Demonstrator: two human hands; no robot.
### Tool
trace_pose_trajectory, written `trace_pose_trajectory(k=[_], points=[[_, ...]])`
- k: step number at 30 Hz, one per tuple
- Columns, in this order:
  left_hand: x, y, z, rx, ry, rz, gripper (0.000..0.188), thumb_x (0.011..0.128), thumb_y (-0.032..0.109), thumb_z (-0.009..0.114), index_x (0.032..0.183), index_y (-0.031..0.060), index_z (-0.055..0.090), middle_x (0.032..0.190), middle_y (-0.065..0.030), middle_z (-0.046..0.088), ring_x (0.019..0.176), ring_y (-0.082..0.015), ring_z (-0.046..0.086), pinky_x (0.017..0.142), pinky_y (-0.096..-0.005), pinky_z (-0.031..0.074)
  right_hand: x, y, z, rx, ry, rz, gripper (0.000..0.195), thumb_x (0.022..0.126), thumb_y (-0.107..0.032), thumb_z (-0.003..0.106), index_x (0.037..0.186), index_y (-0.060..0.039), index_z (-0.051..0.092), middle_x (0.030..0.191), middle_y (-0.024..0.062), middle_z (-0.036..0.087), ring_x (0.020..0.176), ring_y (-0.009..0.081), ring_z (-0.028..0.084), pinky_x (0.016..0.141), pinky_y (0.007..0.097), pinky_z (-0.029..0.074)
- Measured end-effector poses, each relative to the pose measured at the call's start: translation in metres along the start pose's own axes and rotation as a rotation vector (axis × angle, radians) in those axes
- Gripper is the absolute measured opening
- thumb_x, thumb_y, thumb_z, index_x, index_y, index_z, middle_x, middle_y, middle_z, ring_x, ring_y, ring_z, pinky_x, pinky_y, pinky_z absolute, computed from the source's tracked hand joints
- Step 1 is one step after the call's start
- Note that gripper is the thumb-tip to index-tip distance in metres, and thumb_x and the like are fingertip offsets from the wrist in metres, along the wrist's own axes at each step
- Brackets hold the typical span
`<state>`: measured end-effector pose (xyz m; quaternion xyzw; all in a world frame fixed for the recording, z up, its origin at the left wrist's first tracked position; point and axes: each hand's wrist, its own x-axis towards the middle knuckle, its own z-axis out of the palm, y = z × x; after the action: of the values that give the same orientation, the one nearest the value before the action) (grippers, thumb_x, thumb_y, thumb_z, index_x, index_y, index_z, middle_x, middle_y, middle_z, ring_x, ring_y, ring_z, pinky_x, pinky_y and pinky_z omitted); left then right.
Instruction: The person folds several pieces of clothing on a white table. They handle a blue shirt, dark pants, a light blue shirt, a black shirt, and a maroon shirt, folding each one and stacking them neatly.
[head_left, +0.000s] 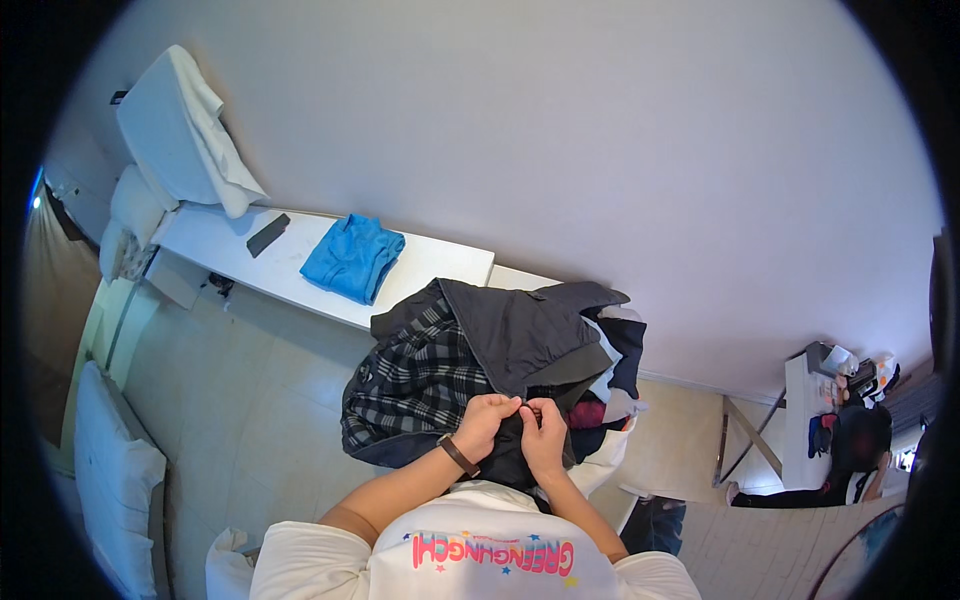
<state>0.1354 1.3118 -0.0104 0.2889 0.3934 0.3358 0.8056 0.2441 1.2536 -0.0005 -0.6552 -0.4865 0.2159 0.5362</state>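
A dark grey jacket (517, 330) with a black-and-grey plaid lining (424, 367) lies spread in front of me, over the near end of the white bench and a pile of clothes. My left hand (480, 426), with a brown-strapped watch (457, 455) at the wrist, pinches the jacket's near edge between thumb and finger. Close beside it, my right hand (544, 435) pinches the same edge, thumb against fingers. The fingertips almost meet, and the small part between them is too hidden to name. Black fabric hangs below both hands, against my white shirt (487, 555).
On the white bench (450, 259) lie a folded blue garment (352, 259) and a dark grey strip (268, 235). Mixed clothes (615, 375) are heaped at right. White cushions (180, 135) lean at the far left. Another person (862, 442) is by a white table (802, 442).
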Motion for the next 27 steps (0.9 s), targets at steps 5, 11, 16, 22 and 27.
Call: trace_pose_trajectory(k=[5, 11, 16, 22, 27], points=[[-0.010, 0.002, 0.003, 0.024, 0.161, 0.075, 0.011, 0.084, 0.009, 0.062, 0.077, 0.0013, 0.064, 0.073, 0.0008, 0.061, 0.066, -0.0057, 0.052, 0.062, -0.0198, 0.040, 0.002, 0.005, 0.004, 0.077, 0.066, 0.026, 0.008, 0.080, -0.003, 0.060, 0.085, 0.0007, 0.055, 0.074, 0.0083, 0.056, 0.066, 0.0140, 0.053, 0.062, 0.0251, 0.044], [-0.009, 0.002, -0.014, 0.228, 0.176, 0.097, 0.010, 0.083, 0.009, 0.062, 0.079, 0.0006, 0.064, 0.070, 0.0024, 0.058, 0.064, -0.0046, 0.049, 0.059, -0.0202, 0.039, 0.007, -0.012, 0.000, 0.103, -0.071, 0.206, 0.018, 0.080, -0.011, 0.065, 0.080, 0.0026, 0.053, 0.063, 0.0028, 0.048, 0.060, 0.0064, 0.043, 0.054, 0.0227, 0.038], [-0.009, -0.003, -0.005, 0.482, 0.111, 0.263, 0.016, 0.083, 0.010, 0.062, 0.072, -0.0020, 0.060, 0.064, 0.0028, 0.054, 0.059, -0.0039, 0.043, 0.053, -0.0211, 0.035, 0.017, -0.004, -0.010, -0.034, -0.195, 0.160, 0.027, 0.080, -0.018, 0.068, 0.074, 0.0026, 0.051, 0.061, 0.0007, 0.046, 0.061, 0.0061, 0.041, 0.053, 0.0241, 0.037], [-0.015, 0.029, -0.011, 0.674, 0.233, 0.442, 0.016, 0.077, 0.012, 0.066, 0.077, -0.0035, 0.062, 0.067, -0.0099, 0.063, 0.062, -0.0137, 0.058, 0.058, -0.0271, 0.045, 0.023, -0.030, -0.040, 0.496, -0.074, 0.180, 0.017, 0.082, -0.011, 0.066, 0.078, -0.0016, 0.054, 0.075, -0.0026, 0.053, 0.070, 0.0053, 0.045, 0.063, 0.0214, 0.039], [-0.016, 0.051, -0.058, 0.628, 0.407, 0.524, 0.014, 0.075, 0.011, 0.066, 0.072, -0.0024, 0.063, 0.063, -0.0061, 0.060, 0.059, -0.0116, 0.054, 0.057, -0.0271, 0.044, 0.043, -0.051, -0.094, 0.699, 0.137, 0.088, 0.011, 0.084, -0.007, 0.061, 0.092, -0.0006, 0.059, 0.088, 0.0027, 0.061, 0.080, 0.0110, 0.055, 0.077, 0.0255, 0.043]])
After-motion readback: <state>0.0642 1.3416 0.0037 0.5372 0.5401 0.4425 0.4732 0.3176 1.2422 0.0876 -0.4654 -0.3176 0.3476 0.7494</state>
